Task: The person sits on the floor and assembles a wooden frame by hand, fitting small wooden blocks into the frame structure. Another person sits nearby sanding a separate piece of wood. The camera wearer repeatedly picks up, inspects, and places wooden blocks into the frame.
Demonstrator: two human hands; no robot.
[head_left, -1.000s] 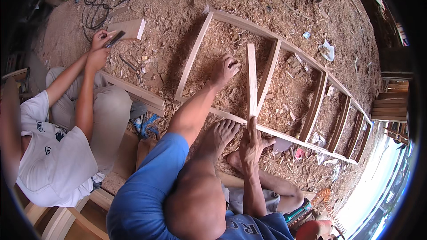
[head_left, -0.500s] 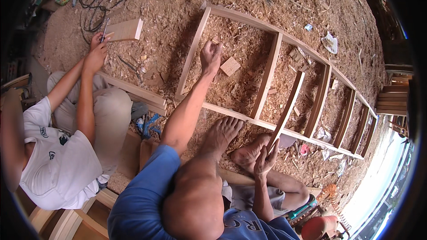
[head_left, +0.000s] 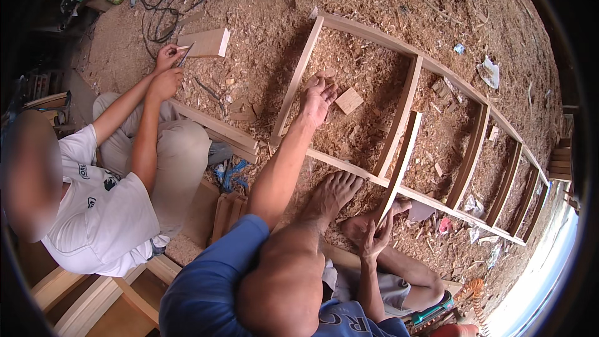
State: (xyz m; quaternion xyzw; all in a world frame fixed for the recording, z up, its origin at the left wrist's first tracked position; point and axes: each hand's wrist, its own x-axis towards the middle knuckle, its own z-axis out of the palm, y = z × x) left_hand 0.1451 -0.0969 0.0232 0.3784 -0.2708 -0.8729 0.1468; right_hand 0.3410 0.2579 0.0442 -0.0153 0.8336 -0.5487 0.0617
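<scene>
My left hand is over the near end of a ladder-like wooden frame, palm turned up and fingers curled. A small tan wood piece shows at its fingertips, partly covered by them. Just right of this hand a square wood block lies on the shavings. Low at my right, my right hand grips the lower end of a long wooden slat. That slat slants up across the frame's near rail, between two rungs. My bare feet are beside the near rail.
A co-worker's hands hold a thin dark tool at a board on the left. Black cord coils behind. Lumber lies beside the co-worker's knees. Wood shavings cover the ground; an orange coiled hose is at lower right.
The view has shifted, so the scene sits further right. My left hand has turned from a downward fist to palm up. The slat stays in my right hand.
</scene>
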